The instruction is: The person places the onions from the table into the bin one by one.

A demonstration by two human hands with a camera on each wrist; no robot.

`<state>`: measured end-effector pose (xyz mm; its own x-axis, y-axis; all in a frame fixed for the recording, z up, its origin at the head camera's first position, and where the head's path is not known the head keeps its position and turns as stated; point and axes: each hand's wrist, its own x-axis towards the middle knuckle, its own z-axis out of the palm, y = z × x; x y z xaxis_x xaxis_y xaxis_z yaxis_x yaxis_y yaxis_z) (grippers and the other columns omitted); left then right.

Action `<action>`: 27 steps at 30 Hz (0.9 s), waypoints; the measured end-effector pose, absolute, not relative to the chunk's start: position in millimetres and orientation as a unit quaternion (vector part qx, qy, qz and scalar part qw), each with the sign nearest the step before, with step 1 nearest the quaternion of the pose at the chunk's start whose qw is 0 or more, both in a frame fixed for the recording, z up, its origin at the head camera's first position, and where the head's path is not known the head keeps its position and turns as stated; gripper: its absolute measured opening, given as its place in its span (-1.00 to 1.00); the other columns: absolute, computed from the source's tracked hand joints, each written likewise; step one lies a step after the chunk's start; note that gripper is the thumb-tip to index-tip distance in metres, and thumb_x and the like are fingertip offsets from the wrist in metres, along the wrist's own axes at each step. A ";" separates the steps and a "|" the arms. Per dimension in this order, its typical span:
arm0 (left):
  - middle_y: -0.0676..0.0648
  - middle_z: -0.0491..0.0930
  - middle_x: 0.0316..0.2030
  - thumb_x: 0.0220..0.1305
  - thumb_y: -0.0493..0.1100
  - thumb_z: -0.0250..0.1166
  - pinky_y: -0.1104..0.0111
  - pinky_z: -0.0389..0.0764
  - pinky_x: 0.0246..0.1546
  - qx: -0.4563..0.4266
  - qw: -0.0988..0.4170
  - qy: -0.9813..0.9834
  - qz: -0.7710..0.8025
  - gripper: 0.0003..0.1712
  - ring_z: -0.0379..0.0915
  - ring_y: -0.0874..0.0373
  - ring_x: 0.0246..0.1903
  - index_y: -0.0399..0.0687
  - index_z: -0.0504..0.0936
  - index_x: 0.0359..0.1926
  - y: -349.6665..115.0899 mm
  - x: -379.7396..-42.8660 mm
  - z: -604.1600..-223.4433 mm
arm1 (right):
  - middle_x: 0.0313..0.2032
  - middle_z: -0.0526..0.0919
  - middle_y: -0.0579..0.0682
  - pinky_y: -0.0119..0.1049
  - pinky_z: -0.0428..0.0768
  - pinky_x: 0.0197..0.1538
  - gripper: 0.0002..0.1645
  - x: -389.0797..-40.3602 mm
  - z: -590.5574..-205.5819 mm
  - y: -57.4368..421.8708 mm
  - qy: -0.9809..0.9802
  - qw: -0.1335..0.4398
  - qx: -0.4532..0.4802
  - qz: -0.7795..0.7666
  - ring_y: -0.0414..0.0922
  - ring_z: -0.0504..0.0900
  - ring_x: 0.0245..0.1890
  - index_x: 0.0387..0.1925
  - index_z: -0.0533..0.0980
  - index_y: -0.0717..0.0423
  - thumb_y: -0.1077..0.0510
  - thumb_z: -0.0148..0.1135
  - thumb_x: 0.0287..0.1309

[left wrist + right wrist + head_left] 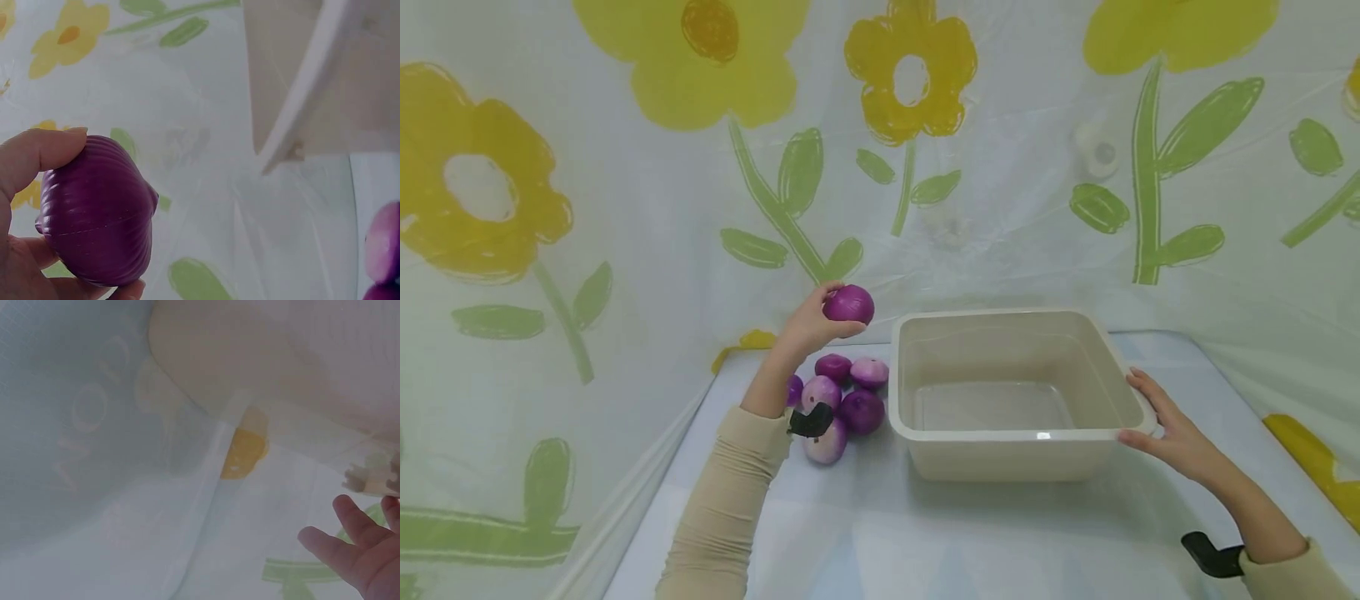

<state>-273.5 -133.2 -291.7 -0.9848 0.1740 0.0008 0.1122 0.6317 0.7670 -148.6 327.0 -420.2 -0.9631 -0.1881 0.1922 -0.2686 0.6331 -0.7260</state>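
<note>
My left hand (811,325) grips a purple onion (852,305) above the table, left of the beige plastic basin (1000,435). In the left wrist view, the thumb lies over the top of the ridged, glossy onion (103,212) and the fingers are beneath it. My right hand (1176,433) holds the basin's right end, its thumb at the near corner and its fingertips on the side rim. Part of that hand (362,550) appears below the basin in the right wrist view, two fingers extended. No contents show inside the basin.
Several more onions (861,412), dark purple and paler, lie clustered left of the basin, partly hidden by my left wrist. They stand on a pale table (880,533). A white curtain (1000,233) with yellow flowers hangs behind and at both sides.
</note>
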 end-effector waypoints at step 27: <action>-0.16 0.34 0.18 -0.06 -0.13 0.41 0.14 0.40 0.10 0.163 0.143 0.876 0.430 -0.16 0.29 -0.04 0.13 0.00 0.25 0.27 -2.3 -285.0 -311.2 | 0.37 -0.23 0.34 0.53 0.16 -0.15 0.06 -144.0 -421.6 327.6 -0.893 0.050 0.120 0.431 0.40 0.05 0.13 0.41 -0.30 0.08 0.23 0.17 0.08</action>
<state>-285.0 -2.3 -311.2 -0.9059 0.4089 -0.1106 0.1629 0.5774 0.8001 -144.0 327.6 -421.6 -0.9661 -0.1714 0.1930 -0.2577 0.5995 -0.7578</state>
